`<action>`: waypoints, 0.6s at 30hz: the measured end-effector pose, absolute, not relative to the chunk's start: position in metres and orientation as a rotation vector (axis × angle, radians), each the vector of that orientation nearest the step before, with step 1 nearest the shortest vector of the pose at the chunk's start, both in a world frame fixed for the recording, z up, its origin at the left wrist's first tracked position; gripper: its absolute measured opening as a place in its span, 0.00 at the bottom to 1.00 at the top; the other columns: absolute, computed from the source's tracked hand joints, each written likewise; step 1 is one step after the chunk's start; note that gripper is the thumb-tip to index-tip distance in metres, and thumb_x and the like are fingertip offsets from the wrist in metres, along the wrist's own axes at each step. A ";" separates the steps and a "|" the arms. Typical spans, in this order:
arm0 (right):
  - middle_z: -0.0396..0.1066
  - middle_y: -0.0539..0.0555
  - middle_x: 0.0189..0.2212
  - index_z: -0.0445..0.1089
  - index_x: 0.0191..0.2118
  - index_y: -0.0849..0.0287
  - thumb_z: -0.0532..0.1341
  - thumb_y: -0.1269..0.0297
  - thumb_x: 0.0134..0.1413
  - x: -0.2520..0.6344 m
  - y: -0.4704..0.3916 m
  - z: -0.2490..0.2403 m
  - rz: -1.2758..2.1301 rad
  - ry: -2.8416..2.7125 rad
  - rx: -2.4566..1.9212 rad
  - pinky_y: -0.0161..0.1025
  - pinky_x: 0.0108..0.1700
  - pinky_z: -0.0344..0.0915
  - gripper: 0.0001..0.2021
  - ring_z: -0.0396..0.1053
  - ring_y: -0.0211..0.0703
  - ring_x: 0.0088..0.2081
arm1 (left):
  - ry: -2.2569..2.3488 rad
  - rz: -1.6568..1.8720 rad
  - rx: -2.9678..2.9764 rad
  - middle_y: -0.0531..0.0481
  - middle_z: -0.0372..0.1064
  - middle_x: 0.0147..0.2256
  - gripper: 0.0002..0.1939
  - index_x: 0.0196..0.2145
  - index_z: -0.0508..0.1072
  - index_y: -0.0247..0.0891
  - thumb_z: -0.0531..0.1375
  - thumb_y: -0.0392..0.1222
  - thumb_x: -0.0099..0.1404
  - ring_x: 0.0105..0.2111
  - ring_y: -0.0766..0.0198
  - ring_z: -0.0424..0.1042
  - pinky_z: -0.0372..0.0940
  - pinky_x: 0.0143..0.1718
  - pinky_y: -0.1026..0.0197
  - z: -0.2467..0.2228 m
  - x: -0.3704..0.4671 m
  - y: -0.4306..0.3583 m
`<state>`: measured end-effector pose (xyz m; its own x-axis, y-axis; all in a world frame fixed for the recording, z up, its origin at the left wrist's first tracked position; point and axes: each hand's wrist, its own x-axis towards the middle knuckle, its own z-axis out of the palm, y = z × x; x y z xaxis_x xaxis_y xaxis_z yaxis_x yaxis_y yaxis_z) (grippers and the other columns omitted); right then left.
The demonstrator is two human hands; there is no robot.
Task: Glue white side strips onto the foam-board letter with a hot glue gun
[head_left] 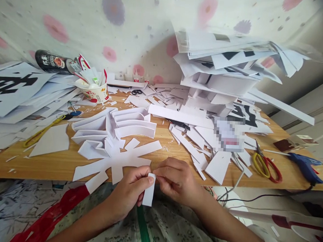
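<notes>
Just off the table's front edge, my left hand [136, 184] pinches a small white foam board strip [148, 194] between thumb and fingers. Against the strip's upper end, my right hand [176, 177] has its thumb and fingers drawn together; whether anything is between them I cannot make out. Behind my hands a flat white cut-out shape [124, 158] with several arms overhangs the table edge. Farther back stands a raised white foam board form [115, 127] with upright walls, some straight, some curved.
On the right lie scissors [266, 166] and a blue glue gun [305, 166] with its cable. White strips [190, 144] and offcuts are scattered about. A paper tub [95, 92], a dark bottle [55, 62], stacked sheets [17, 88] and yellow-handled scissors [43, 131] are leftward; piled boards [220, 80] rise at back right.
</notes>
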<state>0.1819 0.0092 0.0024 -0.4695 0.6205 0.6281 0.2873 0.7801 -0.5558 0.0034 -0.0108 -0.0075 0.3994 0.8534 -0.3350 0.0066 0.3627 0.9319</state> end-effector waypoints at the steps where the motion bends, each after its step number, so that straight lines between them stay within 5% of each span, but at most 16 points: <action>1: 0.74 0.56 0.29 0.72 0.37 0.60 0.57 0.76 0.55 0.182 0.009 0.002 0.462 -2.069 -0.676 0.35 0.31 0.67 0.08 0.70 0.40 0.30 | 1.012 0.692 1.066 0.60 0.52 0.15 0.18 0.22 0.59 0.38 0.57 0.53 0.60 0.15 0.73 0.51 0.49 0.15 0.71 -0.007 0.004 -0.011; 18: 0.71 0.53 0.24 0.68 0.30 0.58 0.56 0.78 0.50 0.173 0.008 -0.003 0.351 -1.950 -0.731 0.35 0.29 0.66 0.09 0.69 0.39 0.26 | 0.989 0.734 1.033 0.59 0.56 0.14 0.16 0.22 0.61 0.37 0.57 0.50 0.61 0.13 0.74 0.53 0.50 0.14 0.72 -0.007 0.006 -0.012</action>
<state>0.1729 0.0077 -0.0031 -0.3333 0.6270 0.7042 0.3420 0.7764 -0.5294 0.0064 -0.0119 -0.0069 0.3912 0.8664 -0.3104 -0.0463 0.3554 0.9336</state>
